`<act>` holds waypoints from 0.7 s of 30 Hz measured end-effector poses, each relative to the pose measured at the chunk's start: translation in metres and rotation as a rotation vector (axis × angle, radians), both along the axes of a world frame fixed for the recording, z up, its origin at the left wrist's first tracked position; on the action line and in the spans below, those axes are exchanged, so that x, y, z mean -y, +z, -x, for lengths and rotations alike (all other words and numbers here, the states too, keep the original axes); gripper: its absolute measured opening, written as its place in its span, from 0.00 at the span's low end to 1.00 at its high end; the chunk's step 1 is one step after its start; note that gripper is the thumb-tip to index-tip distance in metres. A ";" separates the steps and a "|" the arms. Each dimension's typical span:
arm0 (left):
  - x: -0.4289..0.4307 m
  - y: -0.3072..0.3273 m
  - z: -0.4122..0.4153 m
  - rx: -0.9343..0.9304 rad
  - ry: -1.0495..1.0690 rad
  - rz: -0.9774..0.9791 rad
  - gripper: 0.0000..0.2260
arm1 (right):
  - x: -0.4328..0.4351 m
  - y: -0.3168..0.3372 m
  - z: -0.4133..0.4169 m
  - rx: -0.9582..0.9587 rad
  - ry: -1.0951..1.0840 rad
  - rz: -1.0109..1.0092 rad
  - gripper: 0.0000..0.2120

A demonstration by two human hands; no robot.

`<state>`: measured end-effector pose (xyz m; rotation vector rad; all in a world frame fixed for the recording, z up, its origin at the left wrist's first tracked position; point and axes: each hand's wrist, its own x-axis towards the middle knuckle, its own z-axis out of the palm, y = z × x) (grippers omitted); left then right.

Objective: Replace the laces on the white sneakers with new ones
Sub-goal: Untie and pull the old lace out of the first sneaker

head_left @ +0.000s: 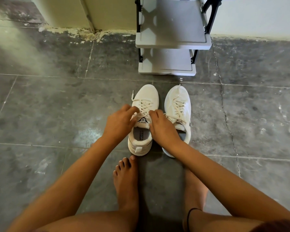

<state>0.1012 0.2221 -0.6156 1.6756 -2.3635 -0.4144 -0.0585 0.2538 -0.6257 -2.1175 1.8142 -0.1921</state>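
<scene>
Head view looks down on a dark grey tiled floor point(40, 114), where the person's left hand point(120, 122) reaches in over the nearer shoe. Its fingers are curled and pinch the flat white lace point(145, 106) at the top eyelets on that side. One loose lace end point(132, 96) trails off onto the floor beside the toe. The lace belongs to a white mesh sneaker with a black tongue label point(146, 94), which stands upright with its toe pointing away and its heel just ahead of a bare left foot point(126, 180). The right hand point(161, 129) lies over the sneaker's other side, its fingers bent onto the top lace crossing and its thumb against the tongue. Just beside it stands a second white sneaker point(178, 96), fully laced and partly covered by the right wrist. Beyond the pair, against the wall at the floor's far edge, stands a grey plastic shoe rack point(171, 41).
</scene>
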 end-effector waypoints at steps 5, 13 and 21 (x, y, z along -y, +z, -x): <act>-0.003 -0.004 0.007 0.193 -0.099 0.022 0.13 | -0.005 -0.006 -0.002 -0.015 0.025 -0.067 0.26; 0.009 0.008 0.020 -0.397 0.160 -0.252 0.04 | -0.010 -0.012 -0.010 -0.166 0.050 -0.092 0.26; 0.017 0.013 0.009 -0.246 0.070 -0.265 0.09 | -0.009 -0.015 -0.012 -0.156 0.021 -0.080 0.25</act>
